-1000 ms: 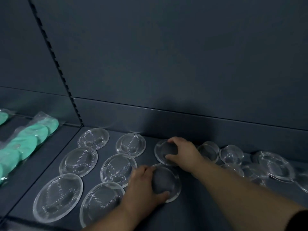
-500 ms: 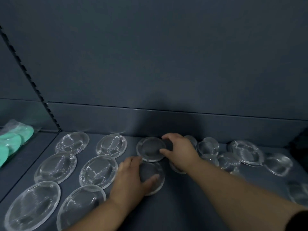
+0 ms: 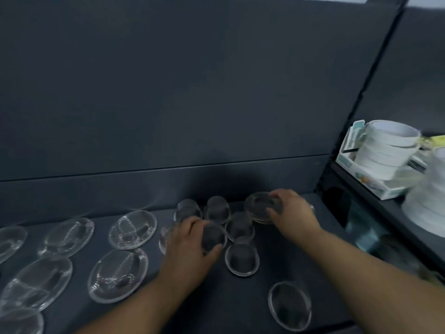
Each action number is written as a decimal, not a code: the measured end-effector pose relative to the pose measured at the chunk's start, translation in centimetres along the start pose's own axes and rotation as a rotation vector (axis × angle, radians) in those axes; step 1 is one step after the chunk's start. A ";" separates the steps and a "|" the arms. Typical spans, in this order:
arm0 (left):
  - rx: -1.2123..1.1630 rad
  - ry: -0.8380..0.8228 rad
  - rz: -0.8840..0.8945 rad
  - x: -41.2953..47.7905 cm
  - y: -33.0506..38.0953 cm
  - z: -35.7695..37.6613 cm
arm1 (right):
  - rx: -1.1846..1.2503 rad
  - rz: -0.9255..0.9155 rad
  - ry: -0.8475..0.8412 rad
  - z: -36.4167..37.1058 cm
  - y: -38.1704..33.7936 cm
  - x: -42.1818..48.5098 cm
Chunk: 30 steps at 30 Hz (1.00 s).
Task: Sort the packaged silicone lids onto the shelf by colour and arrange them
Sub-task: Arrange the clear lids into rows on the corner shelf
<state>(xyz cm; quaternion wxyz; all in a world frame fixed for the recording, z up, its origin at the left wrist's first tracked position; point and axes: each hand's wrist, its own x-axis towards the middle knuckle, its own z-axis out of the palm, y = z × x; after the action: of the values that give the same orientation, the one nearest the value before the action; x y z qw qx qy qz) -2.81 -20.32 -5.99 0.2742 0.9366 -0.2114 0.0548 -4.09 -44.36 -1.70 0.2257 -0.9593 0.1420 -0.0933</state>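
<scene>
The left arm, bare, comes in from 7 o'clock. Its left hand lies palm down, fingers and thumb curled round a small clear lid. The right arm, also bare, comes in from 4 o'clock. The right hand, at 2 o'clock of the left, grips a stack of lids by its edge.

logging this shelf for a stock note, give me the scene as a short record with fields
shelf: dark grey
left hand: grips a small clear lid
right hand: pinches a stack of clear lids
large clear lids: lying flat in rows at the left
loose small lids: around the hands
white rolls: boxed, on the next shelf at right
</scene>
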 end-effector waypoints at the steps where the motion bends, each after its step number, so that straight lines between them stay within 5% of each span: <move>1: -0.001 -0.022 0.004 0.0 0.5 0.7 | -0.033 -0.001 -0.036 -0.2 0.9 0.1; 6: -0.026 -0.039 -0.017 0.0 1.8 3.3 | -0.220 -0.139 -0.312 1.4 3.1 0.9; 11: -0.008 -0.023 -0.047 -0.2 2.4 4.2 | -0.185 -0.225 -0.182 2.6 3.2 1.3; 16: -0.003 -0.034 -0.073 -0.2 3.0 4.2 | 0.208 -0.085 -0.002 0.2 3.4 1.3; 24: 0.040 -0.127 0.042 -0.3 4.7 4.5 | 0.493 0.131 -0.010 -1.4 5.0 0.5; 30: -0.038 -0.229 0.051 -0.5 5.1 4.7 | 0.312 0.219 -0.299 -0.7 5.6 -1.7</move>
<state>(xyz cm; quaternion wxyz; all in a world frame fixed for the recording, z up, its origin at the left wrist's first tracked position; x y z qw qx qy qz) -5.48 -26.57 -7.51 0.2647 0.9255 -0.2662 -0.0497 -7.13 -48.94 -3.81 0.3983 -0.8948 0.1940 0.0542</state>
